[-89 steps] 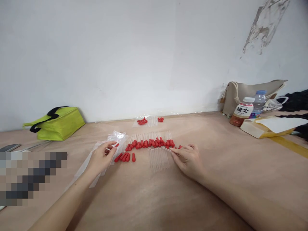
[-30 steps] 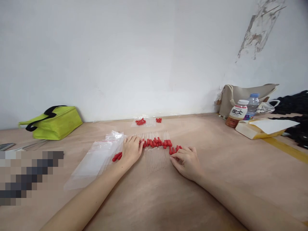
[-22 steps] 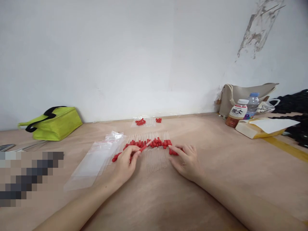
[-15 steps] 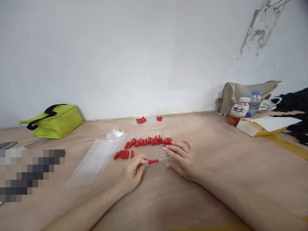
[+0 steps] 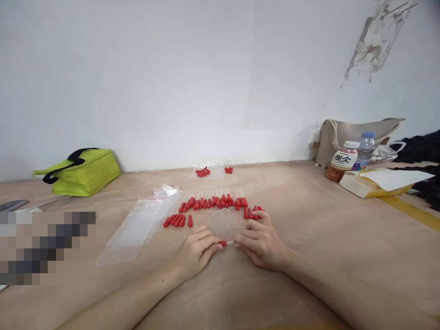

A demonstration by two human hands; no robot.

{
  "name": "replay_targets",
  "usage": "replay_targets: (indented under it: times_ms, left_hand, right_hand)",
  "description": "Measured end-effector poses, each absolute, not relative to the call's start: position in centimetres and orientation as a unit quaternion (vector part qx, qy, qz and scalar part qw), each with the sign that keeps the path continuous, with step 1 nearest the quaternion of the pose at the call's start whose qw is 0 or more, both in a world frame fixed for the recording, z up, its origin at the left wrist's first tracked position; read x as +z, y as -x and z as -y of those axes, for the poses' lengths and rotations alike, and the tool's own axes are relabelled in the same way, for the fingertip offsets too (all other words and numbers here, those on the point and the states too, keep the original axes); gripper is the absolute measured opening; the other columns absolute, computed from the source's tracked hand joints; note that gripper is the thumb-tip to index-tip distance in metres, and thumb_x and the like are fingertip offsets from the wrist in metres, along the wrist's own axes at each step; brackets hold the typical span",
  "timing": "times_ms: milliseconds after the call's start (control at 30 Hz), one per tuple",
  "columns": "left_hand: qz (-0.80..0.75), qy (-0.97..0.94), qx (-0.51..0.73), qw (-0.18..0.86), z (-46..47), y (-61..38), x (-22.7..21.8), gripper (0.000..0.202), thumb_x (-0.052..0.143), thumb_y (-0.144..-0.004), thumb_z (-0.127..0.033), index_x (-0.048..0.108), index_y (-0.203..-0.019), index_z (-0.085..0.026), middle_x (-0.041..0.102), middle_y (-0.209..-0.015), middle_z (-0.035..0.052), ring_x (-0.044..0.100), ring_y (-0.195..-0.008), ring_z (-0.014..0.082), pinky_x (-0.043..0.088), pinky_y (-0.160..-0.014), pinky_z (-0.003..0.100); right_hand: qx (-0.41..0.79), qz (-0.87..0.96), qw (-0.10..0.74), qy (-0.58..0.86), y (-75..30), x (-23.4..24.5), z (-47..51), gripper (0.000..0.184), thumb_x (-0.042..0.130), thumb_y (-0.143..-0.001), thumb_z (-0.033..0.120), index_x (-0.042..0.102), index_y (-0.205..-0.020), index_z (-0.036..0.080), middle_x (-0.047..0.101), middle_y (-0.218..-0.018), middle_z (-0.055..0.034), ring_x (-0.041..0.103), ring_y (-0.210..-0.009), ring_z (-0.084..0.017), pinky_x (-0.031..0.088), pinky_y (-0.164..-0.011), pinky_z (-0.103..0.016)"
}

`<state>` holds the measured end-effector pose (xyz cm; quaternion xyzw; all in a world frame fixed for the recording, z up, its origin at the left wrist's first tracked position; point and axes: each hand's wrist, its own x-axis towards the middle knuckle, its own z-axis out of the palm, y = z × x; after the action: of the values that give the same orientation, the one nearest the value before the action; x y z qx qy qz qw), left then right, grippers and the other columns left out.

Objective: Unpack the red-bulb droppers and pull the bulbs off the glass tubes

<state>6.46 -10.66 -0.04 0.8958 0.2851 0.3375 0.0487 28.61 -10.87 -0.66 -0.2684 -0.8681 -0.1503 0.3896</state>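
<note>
Close to the front of the work, my left hand (image 5: 199,248) pinches a red rubber dropper bulb (image 5: 223,243). My right hand (image 5: 261,244) grips a clear dropper tube (image 5: 230,243), whose end meets the bulb's mouth; how far it sits inside I cannot tell. Just beyond my hands lies a row of bare clear tubes (image 5: 224,222). Behind that row, several droppers with red bulbs (image 5: 213,201) lie side by side, bulbs toward me. Loose red bulbs (image 5: 177,221) rest on the left, and more loose bulbs (image 5: 248,213) lie beside my right fingertips.
Clear zip bags (image 5: 132,229) are spread on the left. Near the wall is a bag with red bulbs (image 5: 203,172). A lime-green bag (image 5: 87,174) stands far left; a brown drink bottle (image 5: 340,162), a water bottle (image 5: 366,146) and a beige bag (image 5: 374,128) stand right.
Both hands have come down toward me with the bulb and tube. They are closer together, and less of the tube shows between them. My right fingers have curled in around the tube.
</note>
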Motion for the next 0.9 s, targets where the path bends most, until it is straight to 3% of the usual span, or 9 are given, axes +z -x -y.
replay_targets:
  times_ms: [700, 900]
  left_hand:
    - [-0.279, -0.895, 0.347, 0.026, 11.4, -6.1, -0.2, 0.016, 0.044, -0.086, -0.014, 0.06, -0.083, -0.017, 0.058, -0.07, 0.0029, 0.05, -0.067, 0.0132, 0.042, -0.063, 0.026]
    - [-0.424, -0.805, 0.414, 0.011, 9.4, -3.5, 2.0, 0.019, 0.044, -0.086, -0.022, 0.062, -0.089, -0.018, 0.06, -0.084, 0.0037, 0.056, -0.078, 0.0139, 0.045, -0.071, 0.025]
  right_hand:
    - [-0.126, 0.863, 0.405, 0.273, -29.5, -0.9, 11.0, 0.012, 0.051, -0.081, 0.022, 0.062, -0.078, 0.022, 0.058, -0.055, 0.0053, 0.046, -0.066, -0.011, 0.021, -0.091, -0.039]
    - [-0.128, 0.778, 0.476, 0.39, -30.3, -1.0, 9.9, 0.016, 0.053, -0.082, 0.023, 0.066, -0.091, 0.025, 0.061, -0.058, 0.0035, 0.049, -0.061, -0.01, 0.025, -0.082, -0.032]
